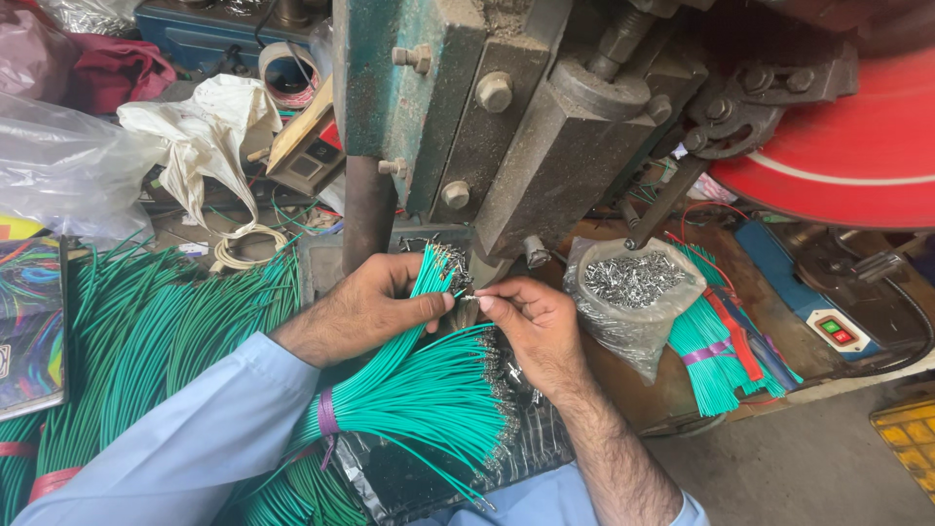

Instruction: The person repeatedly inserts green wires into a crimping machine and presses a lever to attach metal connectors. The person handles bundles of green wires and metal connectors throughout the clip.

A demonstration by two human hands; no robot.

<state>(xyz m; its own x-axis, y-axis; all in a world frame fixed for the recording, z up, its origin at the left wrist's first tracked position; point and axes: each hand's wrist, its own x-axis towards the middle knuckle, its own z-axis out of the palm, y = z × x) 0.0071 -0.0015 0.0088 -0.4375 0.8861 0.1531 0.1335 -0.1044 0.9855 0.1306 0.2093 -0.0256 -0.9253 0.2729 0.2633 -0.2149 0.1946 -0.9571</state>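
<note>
Head view: left hand (365, 307) grip pinches a fan of green wires (429, 282) just under the press (545, 146); right hand (531, 326) grip pinches a small metal terminal (468, 297) at one wire tip. Risk: fingers near the press; a loose terminal could drop.

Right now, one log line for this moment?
left hand: grips green wires | right hand: pinches small metal terminal at wire tip | bag of terminals: right

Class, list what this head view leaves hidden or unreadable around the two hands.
- Small metal part at the right hand fingertips: too small to identify.
- Left hand palm: hidden by the green wires.
- Press machine: top cut off by the frame edge.
- Bag of metal terminals: pieces too small.
</note>
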